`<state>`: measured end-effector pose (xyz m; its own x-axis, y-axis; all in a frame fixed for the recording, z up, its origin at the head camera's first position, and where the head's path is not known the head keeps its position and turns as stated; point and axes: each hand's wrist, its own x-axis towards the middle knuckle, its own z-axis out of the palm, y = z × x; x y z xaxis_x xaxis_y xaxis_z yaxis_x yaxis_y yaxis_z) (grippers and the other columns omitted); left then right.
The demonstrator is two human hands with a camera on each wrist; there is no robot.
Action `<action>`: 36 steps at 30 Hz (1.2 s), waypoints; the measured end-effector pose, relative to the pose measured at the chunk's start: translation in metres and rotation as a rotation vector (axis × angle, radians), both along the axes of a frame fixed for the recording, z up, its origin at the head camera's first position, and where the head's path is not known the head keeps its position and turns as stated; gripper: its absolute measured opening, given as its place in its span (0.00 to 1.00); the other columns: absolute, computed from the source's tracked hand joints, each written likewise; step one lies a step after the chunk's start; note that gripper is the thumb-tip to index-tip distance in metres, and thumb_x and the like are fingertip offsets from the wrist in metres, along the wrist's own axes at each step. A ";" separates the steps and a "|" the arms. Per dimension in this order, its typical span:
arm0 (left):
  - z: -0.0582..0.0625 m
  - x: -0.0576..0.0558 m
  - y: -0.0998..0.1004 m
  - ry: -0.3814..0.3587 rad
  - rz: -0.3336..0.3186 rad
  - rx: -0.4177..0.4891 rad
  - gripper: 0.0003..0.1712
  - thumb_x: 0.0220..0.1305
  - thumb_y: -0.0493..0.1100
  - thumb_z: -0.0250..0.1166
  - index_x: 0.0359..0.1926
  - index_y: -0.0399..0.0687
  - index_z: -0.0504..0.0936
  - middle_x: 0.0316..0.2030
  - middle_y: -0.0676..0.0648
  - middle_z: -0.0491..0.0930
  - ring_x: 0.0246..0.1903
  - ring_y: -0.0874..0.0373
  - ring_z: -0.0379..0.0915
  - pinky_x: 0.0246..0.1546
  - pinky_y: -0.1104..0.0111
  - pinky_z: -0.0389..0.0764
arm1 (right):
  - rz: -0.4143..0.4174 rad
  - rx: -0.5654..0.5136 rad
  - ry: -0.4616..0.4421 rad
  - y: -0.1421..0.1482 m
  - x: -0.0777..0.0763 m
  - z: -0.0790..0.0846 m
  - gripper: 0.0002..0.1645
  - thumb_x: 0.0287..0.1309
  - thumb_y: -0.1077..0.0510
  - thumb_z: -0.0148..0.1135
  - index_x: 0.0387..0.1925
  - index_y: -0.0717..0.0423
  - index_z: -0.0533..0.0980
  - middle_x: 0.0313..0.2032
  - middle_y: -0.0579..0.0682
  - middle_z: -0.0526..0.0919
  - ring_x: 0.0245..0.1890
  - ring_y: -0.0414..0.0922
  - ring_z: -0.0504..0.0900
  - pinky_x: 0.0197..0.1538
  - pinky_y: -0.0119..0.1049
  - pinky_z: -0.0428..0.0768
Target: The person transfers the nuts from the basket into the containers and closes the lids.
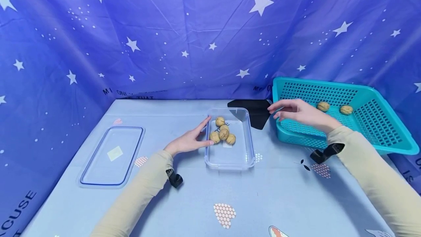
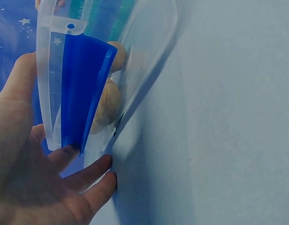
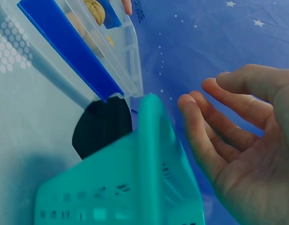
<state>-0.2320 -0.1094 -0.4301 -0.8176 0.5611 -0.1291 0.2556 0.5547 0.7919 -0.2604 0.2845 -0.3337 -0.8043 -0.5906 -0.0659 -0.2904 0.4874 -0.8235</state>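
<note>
A clear plastic food container [image 1: 247,149] sits mid-table with several walnuts [image 1: 231,139] grouped in its left half. My left hand [image 1: 189,140] is spread along the container's left wall, thumb and fingers apart and touching its side. In the left wrist view, the fingertips lie near the blue side clip [image 2: 86,93]. My right hand [image 1: 297,112] hovers over the left rim of a teal basket [image 1: 394,127], fingers loosely bent, with nothing between them in the right wrist view. Two walnuts [image 1: 346,110] lie inside the basket, beyond the right hand.
A clear lid with a blue seal [image 1: 112,182] lies flat on the left of the table [image 1: 184,200]. Behind the container is a black patch [image 1: 258,114] next to the basket. A blue star-printed curtain [image 1: 197,28] encloses the back and sides.
</note>
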 end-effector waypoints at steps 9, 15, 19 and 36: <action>-0.001 -0.001 0.000 0.002 -0.007 0.006 0.53 0.64 0.59 0.62 0.76 0.73 0.33 0.75 0.46 0.40 0.69 0.38 0.49 0.65 0.42 0.54 | -0.038 0.014 0.017 0.015 -0.002 0.008 0.21 0.71 0.61 0.49 0.62 0.66 0.69 0.56 0.65 0.75 0.48 0.47 0.81 0.47 0.37 0.81; -0.002 -0.001 0.000 0.004 -0.011 0.009 0.54 0.64 0.59 0.62 0.75 0.73 0.32 0.75 0.47 0.39 0.69 0.39 0.48 0.66 0.43 0.53 | -0.116 0.024 0.010 0.025 -0.002 0.012 0.22 0.72 0.57 0.50 0.62 0.63 0.69 0.54 0.57 0.78 0.45 0.43 0.81 0.46 0.35 0.80; -0.002 -0.001 0.000 0.004 -0.010 0.015 0.53 0.64 0.58 0.62 0.76 0.73 0.32 0.75 0.47 0.38 0.70 0.39 0.47 0.66 0.43 0.54 | -0.161 0.029 0.037 0.032 -0.003 0.015 0.21 0.72 0.57 0.51 0.61 0.62 0.71 0.51 0.51 0.80 0.45 0.42 0.81 0.45 0.34 0.81; -0.002 -0.001 0.000 0.006 -0.009 0.014 0.53 0.65 0.57 0.62 0.76 0.71 0.33 0.75 0.46 0.38 0.69 0.38 0.49 0.66 0.43 0.54 | -0.300 0.095 0.035 0.077 -0.019 0.016 0.23 0.72 0.52 0.50 0.61 0.61 0.70 0.45 0.39 0.80 0.42 0.37 0.81 0.39 0.32 0.81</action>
<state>-0.2327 -0.1095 -0.4324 -0.8133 0.5701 -0.1165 0.2650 0.5411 0.7981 -0.2795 0.3615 -0.3173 -0.9444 -0.3192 -0.0787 -0.1494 0.6300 -0.7621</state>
